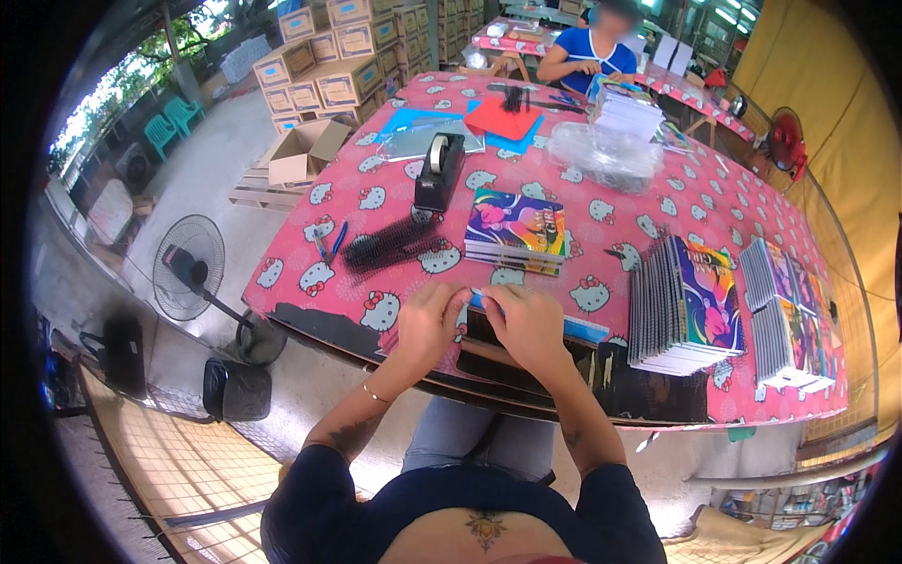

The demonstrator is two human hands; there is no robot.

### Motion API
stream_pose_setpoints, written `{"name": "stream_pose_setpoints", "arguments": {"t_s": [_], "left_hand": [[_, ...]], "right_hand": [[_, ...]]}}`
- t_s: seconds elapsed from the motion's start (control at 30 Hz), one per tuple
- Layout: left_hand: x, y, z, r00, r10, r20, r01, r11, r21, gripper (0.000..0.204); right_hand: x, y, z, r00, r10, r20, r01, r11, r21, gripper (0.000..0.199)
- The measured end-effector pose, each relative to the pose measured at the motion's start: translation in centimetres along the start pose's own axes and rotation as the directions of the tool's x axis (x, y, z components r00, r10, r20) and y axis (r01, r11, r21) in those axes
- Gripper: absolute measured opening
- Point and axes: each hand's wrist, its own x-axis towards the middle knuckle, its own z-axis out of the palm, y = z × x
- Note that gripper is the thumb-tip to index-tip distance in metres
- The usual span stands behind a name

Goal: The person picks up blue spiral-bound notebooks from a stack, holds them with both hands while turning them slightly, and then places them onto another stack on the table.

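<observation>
At the near edge of the table, my left hand (432, 318) and my right hand (519, 318) meet with thumbs and fingertips closed. A small blue piece (476, 299) shows between the fingertips; its kind is hard to tell, and the hands cover most of it. To the right of my right hand lies a flat blue strip (586, 331) along the table edge. Just beyond my hands rests a short stack of colourful-covered books (515, 226). Left of that stack lie black spiral binding coils (393, 246) and pliers with blue handles (336, 242).
Spiral-bound notebooks (684, 305) stand in a pile at the right, with more notebooks (787, 315) beyond. A black tape dispenser (440, 174), clear plastic wrap (606, 155) and a red sheet (507, 118) lie farther back. Across the table sits a co-worker (592, 56). A standing fan (193, 268) is at left.
</observation>
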Motion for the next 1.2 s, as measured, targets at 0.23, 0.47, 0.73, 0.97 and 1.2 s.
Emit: {"name": "stream_pose_setpoints", "arguments": {"t_s": [0.23, 0.47, 0.73, 0.97, 1.2], "left_hand": [[2.9, -1.0, -1.9, 0.912, 0.077, 0.402, 0.000, 0.982, -0.188, 0.025], [4.4, -0.7, -2.5, 0.885, 0.234, 0.403, -0.161, 0.965, -0.206, 0.019], [5.8, -2.0, -1.6, 0.796, 0.307, 0.523, -0.337, 0.941, -0.040, 0.035], [-1.7, -0.1, 0.9, 0.840, 0.210, 0.500, -0.449, 0.786, 0.425, 0.089], [0.9, -0.5, 1.4, 0.877, 0.145, 0.459, -0.372, 0.809, 0.454, 0.092]], "right_hand": [[-0.1, 0.2, -0.8, 0.999, -0.013, 0.040, 0.012, 1.000, 0.023, 0.011], [0.0, -0.1, -2.0, 0.983, 0.050, 0.176, -0.060, 0.997, 0.051, 0.016], [-0.9, 1.1, -2.1, 0.993, 0.090, 0.082, -0.089, 0.996, -0.012, 0.013], [-0.6, 1.1, -2.1, 0.991, 0.118, 0.071, -0.116, 0.993, -0.034, 0.011], [-1.5, 0.6, -3.9, 0.993, 0.056, 0.102, -0.046, 0.994, -0.100, 0.025]]}}
